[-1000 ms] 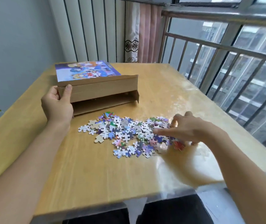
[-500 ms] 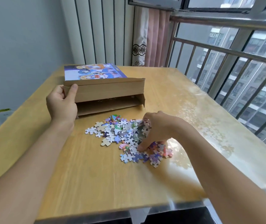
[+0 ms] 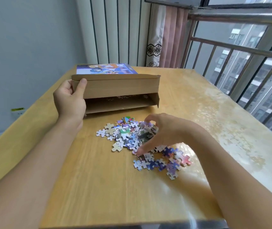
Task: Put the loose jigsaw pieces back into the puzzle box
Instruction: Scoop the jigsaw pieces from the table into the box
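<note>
The jigsaw pieces lie heaped at centre frame on the table. The right hand curls over the heap, gathering a clump. Above, the left hand grips the puzzle box at its left end, flap open.

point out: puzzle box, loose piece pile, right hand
puzzle box (image 3: 120, 87): head view, on its brown front flap.
jigsaw pieces (image 3: 125, 134): head view, on the pile's left middle.
right hand (image 3: 166, 131): head view, on the back of the hand.
</note>
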The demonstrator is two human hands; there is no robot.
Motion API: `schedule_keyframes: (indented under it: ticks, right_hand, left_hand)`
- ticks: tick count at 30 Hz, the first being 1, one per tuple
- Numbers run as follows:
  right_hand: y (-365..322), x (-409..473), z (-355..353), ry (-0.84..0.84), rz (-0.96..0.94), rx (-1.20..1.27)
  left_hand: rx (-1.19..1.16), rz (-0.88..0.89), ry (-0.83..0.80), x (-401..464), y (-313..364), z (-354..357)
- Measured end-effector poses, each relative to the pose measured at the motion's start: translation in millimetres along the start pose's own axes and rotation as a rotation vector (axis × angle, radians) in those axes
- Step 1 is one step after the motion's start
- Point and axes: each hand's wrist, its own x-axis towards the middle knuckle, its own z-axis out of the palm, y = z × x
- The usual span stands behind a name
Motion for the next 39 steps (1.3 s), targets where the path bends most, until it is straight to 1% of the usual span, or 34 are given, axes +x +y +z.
schedule_keyframes:
  ticks: [2,4,10,19,24,29,32,35,39]
  right_hand:
    - [-7.4,2.9,7.0,0.018,-0.043,-0.076]
    - [-9.8,4.5,8.7,0.028,-0.075,-0.076]
    - [-2.1,6.4,2.9,0.096,-0.110,0.081]
    - [10.3,5.5,-2.6,0.079,-0.204,0.674]
    - [12.8,8.0,-2.1,0.154,-0.201,0.947]
    - [5.7,15.7,-3.9,0.153,-0.205,1.404]
    - [-4.3,23.2,-10.0,0.189,-0.239,1.513]
    - [-11.7,30.0,-17.0,0.205,-0.152,1.509]
    - [-15.8,39.6,-21.0,0.127,0.029,1.511]
  left_hand:
    - [-0.018,0.004,-0.005,-0.8,1.4,1.1]
    - [-0.030,0.010,-0.002,-3.2,4.3,3.1]
    - [-0.052,0.008,0.003,-3.9,6.4,3.8]
    - [-0.047,0.024,0.017,-3.9,15.5,1.8]
    - [-0.078,0.036,0.014,-0.2,21.8,-1.9]
    - [-0.113,0.058,0.042,2.8,30.2,-4.8]
    - [-0.095,0.045,0.051,2.3,32.9,-5.0]
    - [-0.078,0.025,0.060,0.7,35.6,-4.2]
    - [-0.097,0.012,0.060,1.5,37.1,-3.8]
